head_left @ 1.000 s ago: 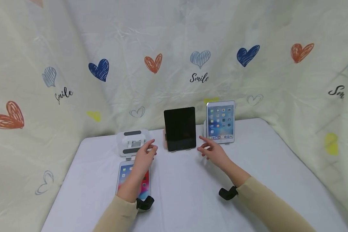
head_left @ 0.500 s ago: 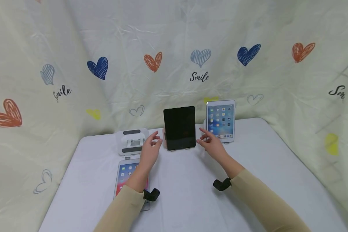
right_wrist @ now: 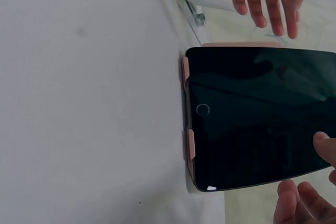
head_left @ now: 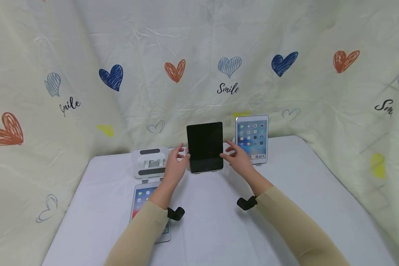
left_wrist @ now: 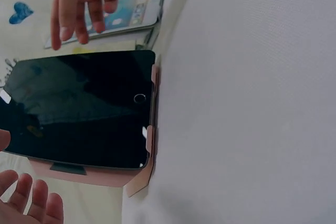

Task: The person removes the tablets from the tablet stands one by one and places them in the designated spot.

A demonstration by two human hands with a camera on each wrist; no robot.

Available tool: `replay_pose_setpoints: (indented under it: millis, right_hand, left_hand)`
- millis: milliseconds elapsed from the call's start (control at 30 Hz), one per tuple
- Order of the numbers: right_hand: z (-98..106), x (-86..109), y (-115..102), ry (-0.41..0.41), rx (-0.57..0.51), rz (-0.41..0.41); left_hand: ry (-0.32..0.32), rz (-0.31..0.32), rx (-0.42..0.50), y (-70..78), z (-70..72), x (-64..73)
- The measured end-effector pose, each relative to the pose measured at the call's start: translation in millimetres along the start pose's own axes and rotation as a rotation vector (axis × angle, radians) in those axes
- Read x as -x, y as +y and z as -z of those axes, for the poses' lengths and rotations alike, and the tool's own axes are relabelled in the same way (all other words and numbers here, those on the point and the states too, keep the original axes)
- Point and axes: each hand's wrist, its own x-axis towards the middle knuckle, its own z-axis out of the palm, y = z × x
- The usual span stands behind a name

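A black tablet with a dark screen leans on a pink stand, whose two small lips hold its lower edge. My left hand is beside the tablet's left edge, thumb at the border and fingers spread out behind. On the opposite side, my right hand has its thumb overlapping the screen edge in the right wrist view. The fingers of that hand are off the tablet's side. Both hands have loosely extended fingers around the tablet without gripping it.
Right of the black tablet, a white tablet with a lit screen stands upright. At left lies a white folding stand with grey pads. Another lit white tablet lies in front of it, partly under my left forearm. A heart-printed curtain hangs behind.
Both hands have moved inward, to either side of the black tablet. My left hand has come up and right, my right hand up and left. The tablets have stayed in place.
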Motion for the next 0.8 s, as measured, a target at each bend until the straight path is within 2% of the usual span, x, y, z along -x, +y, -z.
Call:
replay_pose_setpoints:
  millis: [333,600,800]
  right_hand:
    - [-1.6,-9.4,-13.3,0.02,0.038,0.019]
    - [-3.4,-14.6,-15.8,0.009,0.045,0.011]
    - [-4.4,-17.2,-17.6,0.011,0.046,0.023]
  left_hand:
    - [0.005,-0.048,-0.038,8.1,-2.5,-12.5]
    - [-0.036,-0.05,-0.057,11.7,-5.2,-13.9]
    - [-0.023,-0.05,-0.062,12.7,-5.3,-15.5]
